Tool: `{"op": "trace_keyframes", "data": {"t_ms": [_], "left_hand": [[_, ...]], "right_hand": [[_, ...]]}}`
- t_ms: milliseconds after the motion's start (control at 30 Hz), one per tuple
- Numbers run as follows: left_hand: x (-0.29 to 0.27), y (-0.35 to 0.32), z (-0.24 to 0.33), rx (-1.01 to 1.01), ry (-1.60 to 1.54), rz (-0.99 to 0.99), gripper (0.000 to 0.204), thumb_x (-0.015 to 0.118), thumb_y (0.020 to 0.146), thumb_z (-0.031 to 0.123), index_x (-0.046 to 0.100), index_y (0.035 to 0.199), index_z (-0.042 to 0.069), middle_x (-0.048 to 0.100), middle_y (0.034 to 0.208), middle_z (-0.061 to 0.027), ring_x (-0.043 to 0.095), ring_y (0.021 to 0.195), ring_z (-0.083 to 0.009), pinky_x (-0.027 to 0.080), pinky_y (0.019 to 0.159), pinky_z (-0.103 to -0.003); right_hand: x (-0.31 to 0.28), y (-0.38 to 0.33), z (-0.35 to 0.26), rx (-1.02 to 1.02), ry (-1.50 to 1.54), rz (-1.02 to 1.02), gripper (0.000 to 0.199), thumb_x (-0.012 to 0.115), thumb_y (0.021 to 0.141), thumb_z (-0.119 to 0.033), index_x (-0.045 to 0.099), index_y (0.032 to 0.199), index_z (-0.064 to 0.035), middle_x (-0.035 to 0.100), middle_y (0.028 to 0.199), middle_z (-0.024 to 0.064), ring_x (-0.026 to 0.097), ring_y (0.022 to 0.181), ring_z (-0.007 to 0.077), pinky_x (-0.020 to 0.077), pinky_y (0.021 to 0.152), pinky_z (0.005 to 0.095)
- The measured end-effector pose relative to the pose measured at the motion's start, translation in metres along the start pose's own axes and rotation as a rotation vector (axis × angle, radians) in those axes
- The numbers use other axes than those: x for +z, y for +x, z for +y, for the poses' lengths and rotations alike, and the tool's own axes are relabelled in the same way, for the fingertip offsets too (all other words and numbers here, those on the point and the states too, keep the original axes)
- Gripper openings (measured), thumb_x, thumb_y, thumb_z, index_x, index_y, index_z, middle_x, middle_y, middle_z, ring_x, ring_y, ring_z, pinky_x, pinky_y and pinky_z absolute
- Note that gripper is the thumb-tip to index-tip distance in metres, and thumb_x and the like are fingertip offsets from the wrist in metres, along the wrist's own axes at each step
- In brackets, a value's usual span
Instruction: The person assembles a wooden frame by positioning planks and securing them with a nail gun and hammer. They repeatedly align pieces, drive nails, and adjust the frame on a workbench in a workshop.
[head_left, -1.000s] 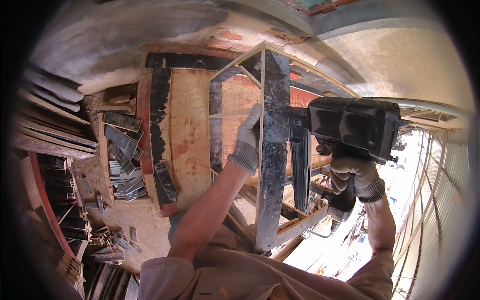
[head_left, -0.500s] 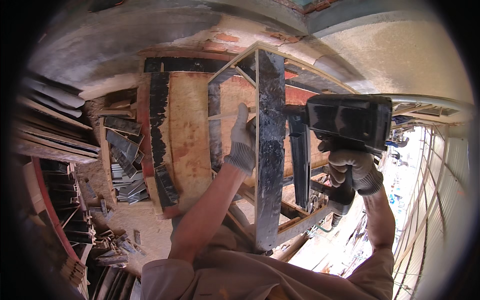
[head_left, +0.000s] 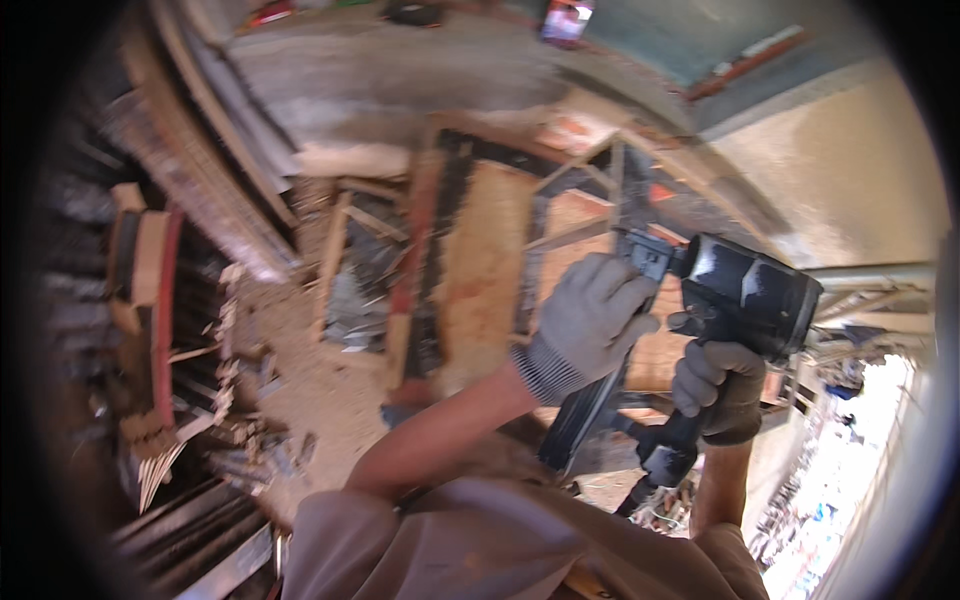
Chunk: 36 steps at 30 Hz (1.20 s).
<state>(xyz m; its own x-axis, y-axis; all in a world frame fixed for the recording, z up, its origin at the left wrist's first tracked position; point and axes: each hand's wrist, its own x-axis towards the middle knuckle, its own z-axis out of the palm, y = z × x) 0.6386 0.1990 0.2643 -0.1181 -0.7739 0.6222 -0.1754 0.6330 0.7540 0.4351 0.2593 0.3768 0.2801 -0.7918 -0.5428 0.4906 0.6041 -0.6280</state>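
Right hand (head_left: pixel 715 390) wraps the black nail gun (head_left: pixel 745 295) by its handle; left hand (head_left: pixel 590 325) clasps its magazine (steadying), centre-right of frame.

Grey gloves (head_left: pixel 590 325), black nail gun (head_left: pixel 745 295), orange-brown board (head_left: pixel 480 270)

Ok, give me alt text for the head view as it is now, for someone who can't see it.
A person's gloved right hand grips the handle of a black nail gun, while the gloved left hand rests on its long dark magazine near the nose. Beyond them leans a wooden frame with dark boards; stacked timber and scraps lie at the left. The picture is motion-blurred.
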Motion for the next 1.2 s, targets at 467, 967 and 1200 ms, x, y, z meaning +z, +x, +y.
{"op": "trace_keyframes", "data": {"t_ms": [467, 967, 1200], "left_hand": [[-0.292, -0.260, 0.075, -0.446, 0.366, -0.624, 0.020, 0.078, 0.080, 0.023, 0.062, 0.087, 0.014, 0.057, 0.084, -0.0071, 0.062, 0.077, -0.0298, 0.050, 0.064, -0.044], [-0.235, -0.292, -0.205, -0.508, 0.966, -0.694, 0.044, 0.067, 0.092, 0.032, 0.065, 0.126, 0.004, 0.072, 0.112, -0.0188, 0.069, 0.102, -0.0367, 0.054, 0.090, -0.046], [-0.193, -0.287, -0.297, -0.805, 1.030, -0.958, 0.035, 0.067, 0.090, 0.036, 0.075, 0.106, 0.005, 0.075, 0.098, -0.0194, 0.073, 0.093, -0.0359, 0.057, 0.081, -0.045]], "right_hand": [[0.020, 0.150, 0.304, 0.397, 0.390, 0.203, 0.030, 0.058, 0.097, -0.022, 0.046, 0.070, -0.0194, 0.043, 0.061, -0.0058, 0.041, 0.049, 0.0124, 0.0368, 0.048, 0.0306], [-0.102, 0.157, 0.458, 0.282, 0.464, 0.451, 0.029, 0.066, 0.099, -0.029, 0.065, 0.097, -0.0005, 0.057, 0.063, 0.0012, 0.058, 0.055, 0.0172, 0.0500, 0.052, 0.0330], [-0.103, 0.124, 0.481, 0.302, 0.115, 0.746, 0.032, 0.071, 0.095, -0.032, 0.071, 0.086, -0.0012, 0.074, 0.076, 0.0112, 0.069, 0.061, 0.0213, 0.0575, 0.055, 0.0337]]}}
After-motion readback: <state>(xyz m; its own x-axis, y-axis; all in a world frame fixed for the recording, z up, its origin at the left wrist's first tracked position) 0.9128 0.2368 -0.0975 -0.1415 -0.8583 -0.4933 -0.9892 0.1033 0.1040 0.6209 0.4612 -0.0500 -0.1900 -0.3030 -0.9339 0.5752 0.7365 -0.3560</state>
